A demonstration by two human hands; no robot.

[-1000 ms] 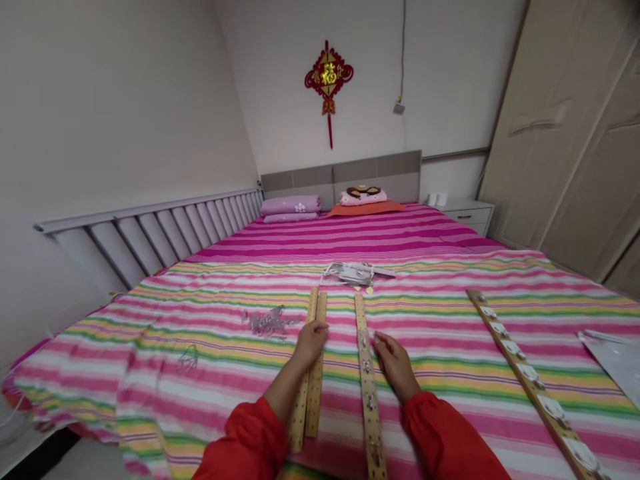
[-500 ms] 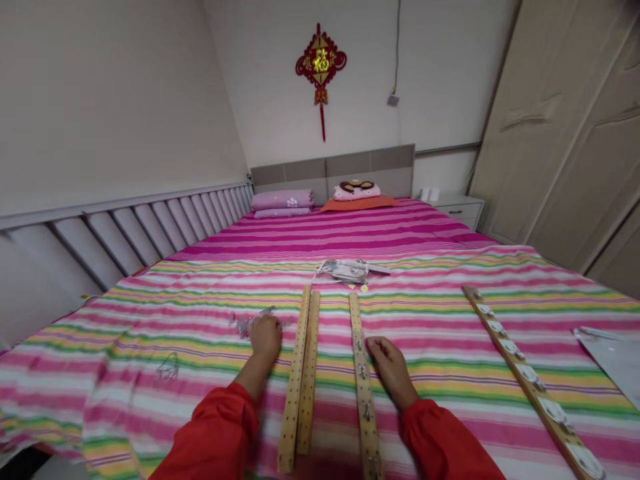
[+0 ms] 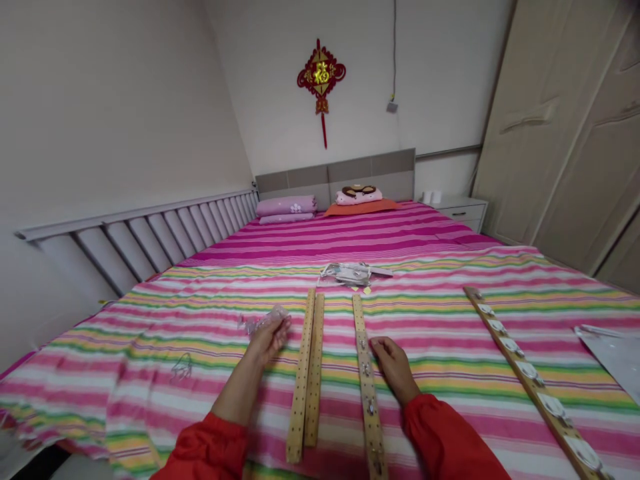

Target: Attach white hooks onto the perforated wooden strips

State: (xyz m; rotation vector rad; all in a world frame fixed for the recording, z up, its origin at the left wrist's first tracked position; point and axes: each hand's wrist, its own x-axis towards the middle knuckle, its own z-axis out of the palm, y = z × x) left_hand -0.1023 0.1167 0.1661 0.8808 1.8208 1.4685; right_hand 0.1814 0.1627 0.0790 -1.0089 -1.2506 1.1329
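My left hand (image 3: 270, 340) is closed on a crinkled clear plastic bag (image 3: 260, 321) above the striped cloth; what the bag holds is too small to tell. My right hand (image 3: 396, 365) lies just right of a wooden strip with holes (image 3: 369, 390), which carries several small metal hooks. Its thumb and fingertips are pressed together near that strip's edge, and anything between them is hidden. Two bare perforated wooden strips, a longer one (image 3: 302, 380) and a shorter one (image 3: 315, 373), lie side by side between my hands.
To the right lies a wooden strip with white round pieces (image 3: 525, 371). Farther off is a clear packet (image 3: 347, 273) with small yellow bits nearby. A thin clear plastic scrap (image 3: 181, 367) lies left, a white sheet (image 3: 613, 360) far right. Striped cloth (image 3: 425, 293) covers the bed.
My left hand has turned, its fingers now showing, and the plastic bag has lifted with it. The right hand stays beside the hooked strip. The view has shifted slightly.
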